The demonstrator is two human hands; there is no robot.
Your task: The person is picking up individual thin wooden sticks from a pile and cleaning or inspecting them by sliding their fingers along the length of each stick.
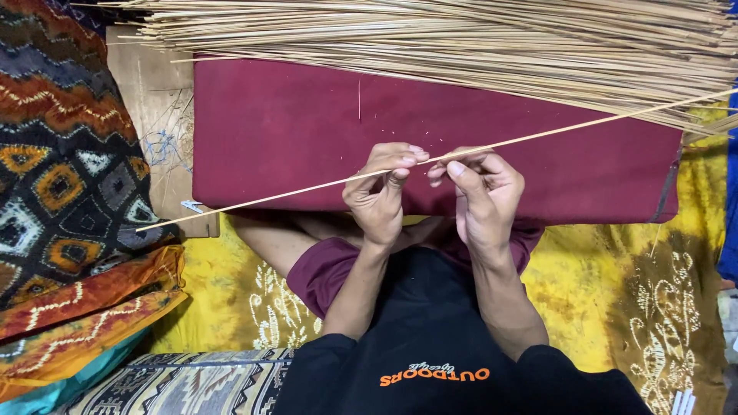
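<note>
A maroon padded board point(307, 131) rests on a yellow patterned cloth point(615, 284) spread over the floor, with a heap of thin pale sticks point(461, 34) lying across the board's far edge.

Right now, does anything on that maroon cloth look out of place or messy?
One short sliver lies alone on the maroon cloth, crosswise to the stick pile, with pale specks nearby. Both hands, left hand and right hand, pinch one long stick.

No packages, signs or screens anywhere here. The only lettering is a small curved print point(434, 375) in orange and white on the person's black shirt, bottom centre of the frame.
</note>
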